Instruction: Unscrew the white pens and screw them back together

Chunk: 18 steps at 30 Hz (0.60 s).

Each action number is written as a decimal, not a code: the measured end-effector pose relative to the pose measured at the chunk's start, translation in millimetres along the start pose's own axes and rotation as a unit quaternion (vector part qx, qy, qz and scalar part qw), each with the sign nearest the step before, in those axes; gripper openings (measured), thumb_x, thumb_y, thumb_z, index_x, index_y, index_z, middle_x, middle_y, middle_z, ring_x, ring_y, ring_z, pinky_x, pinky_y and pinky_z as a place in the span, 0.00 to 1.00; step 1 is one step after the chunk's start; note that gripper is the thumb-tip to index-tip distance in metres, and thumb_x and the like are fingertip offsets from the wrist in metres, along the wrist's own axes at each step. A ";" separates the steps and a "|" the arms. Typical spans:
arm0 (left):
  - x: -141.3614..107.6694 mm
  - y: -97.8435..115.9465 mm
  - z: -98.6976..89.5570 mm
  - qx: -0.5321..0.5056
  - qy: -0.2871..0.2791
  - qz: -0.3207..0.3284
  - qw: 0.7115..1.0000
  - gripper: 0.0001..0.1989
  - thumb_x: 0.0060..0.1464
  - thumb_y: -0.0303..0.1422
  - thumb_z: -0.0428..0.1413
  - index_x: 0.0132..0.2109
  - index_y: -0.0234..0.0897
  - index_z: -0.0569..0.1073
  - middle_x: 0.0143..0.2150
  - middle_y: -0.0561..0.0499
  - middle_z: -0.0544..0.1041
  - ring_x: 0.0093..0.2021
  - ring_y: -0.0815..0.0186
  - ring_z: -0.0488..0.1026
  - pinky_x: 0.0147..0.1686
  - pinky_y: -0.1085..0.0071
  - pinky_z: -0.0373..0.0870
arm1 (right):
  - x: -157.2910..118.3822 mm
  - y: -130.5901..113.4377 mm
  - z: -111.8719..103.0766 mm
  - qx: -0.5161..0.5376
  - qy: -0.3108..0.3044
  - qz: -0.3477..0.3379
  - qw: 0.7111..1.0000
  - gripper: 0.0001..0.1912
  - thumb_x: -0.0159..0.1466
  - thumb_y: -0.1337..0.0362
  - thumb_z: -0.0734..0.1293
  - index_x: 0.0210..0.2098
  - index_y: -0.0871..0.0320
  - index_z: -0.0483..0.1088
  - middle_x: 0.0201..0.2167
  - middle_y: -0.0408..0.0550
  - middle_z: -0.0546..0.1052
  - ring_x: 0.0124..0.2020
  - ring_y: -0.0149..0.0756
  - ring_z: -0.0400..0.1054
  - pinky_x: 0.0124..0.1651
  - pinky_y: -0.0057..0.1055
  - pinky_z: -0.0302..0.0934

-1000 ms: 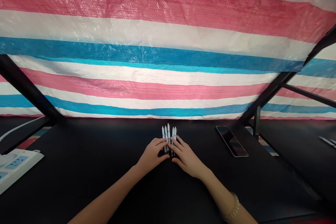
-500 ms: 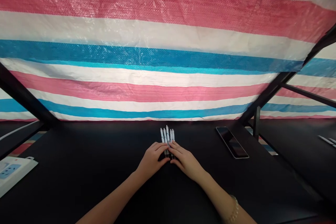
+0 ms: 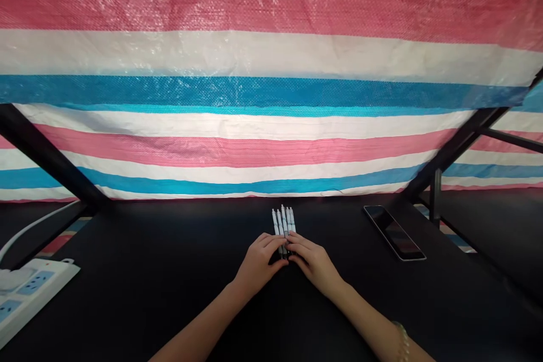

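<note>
A person's left hand (image 3: 258, 264) and right hand (image 3: 314, 263) are closing their fingers around the lower ends of white pens (image 3: 283, 226), already gathered in a tight bunch at twelve o'clock on a black tabletop (image 3: 169, 237), with a smartphone (image 3: 394, 232) lying at two o'clock.

Woven tarp (image 3: 271, 59): horizontal bands, top down red, white, dark blue with a thin cyan edge, white, pink, white, blue, white. Pens (image 3: 283, 223): white barrels with grey-blue print, dark lower ends. Table (image 3: 127, 305) matte black, power strip (image 3: 36, 294) white with blue socket faces, smartphone (image 3: 394, 232) dark glass with silver edge, bracelet (image 3: 403, 342) gold-toned beads.
</note>
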<state>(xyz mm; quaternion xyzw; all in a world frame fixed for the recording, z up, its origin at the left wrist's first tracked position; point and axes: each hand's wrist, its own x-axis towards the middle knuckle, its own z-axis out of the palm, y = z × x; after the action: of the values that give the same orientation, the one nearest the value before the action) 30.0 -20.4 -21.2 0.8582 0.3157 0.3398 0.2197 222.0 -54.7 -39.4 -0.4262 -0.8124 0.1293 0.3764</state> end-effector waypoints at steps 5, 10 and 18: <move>-1.8 1.9 0.5 -0.006 0.003 -0.006 1.000 0.22 0.46 0.27 0.62 0.49 0.43 0.71 0.46 0.49 0.76 0.45 0.59 0.71 0.45 0.60 0.70 | -0.4 -0.5 6.4 0.012 0.031 0.009 0.999 0.14 0.63 0.71 0.60 0.46 0.54 0.70 0.50 0.49 0.73 0.54 0.41 0.64 0.53 0.39 0.64; -2.8 2.0 1.6 0.003 -0.005 -0.007 1.000 0.20 0.47 0.27 0.61 0.49 0.42 0.70 0.47 0.49 0.76 0.45 0.58 0.70 0.45 0.60 0.70 | -1.0 -0.4 9.7 0.015 0.050 0.007 0.999 0.14 0.63 0.71 0.60 0.44 0.54 0.72 0.47 0.48 0.75 0.52 0.41 0.66 0.52 0.39 0.65; -0.8 2.1 2.4 0.013 -0.003 -0.009 1.000 0.21 0.49 0.28 0.60 0.51 0.43 0.69 0.46 0.48 0.76 0.45 0.58 0.71 0.44 0.59 0.71 | 1.5 -4.4 5.9 -0.008 0.047 -0.003 0.999 0.14 0.63 0.72 0.59 0.43 0.54 0.72 0.46 0.48 0.75 0.51 0.41 0.67 0.51 0.39 0.66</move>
<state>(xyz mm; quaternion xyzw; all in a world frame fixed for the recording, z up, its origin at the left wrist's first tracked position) 32.1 -22.8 -22.0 0.8595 0.3271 0.3305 0.2123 214.6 -55.5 -40.4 -0.4327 -0.7962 0.1014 0.4106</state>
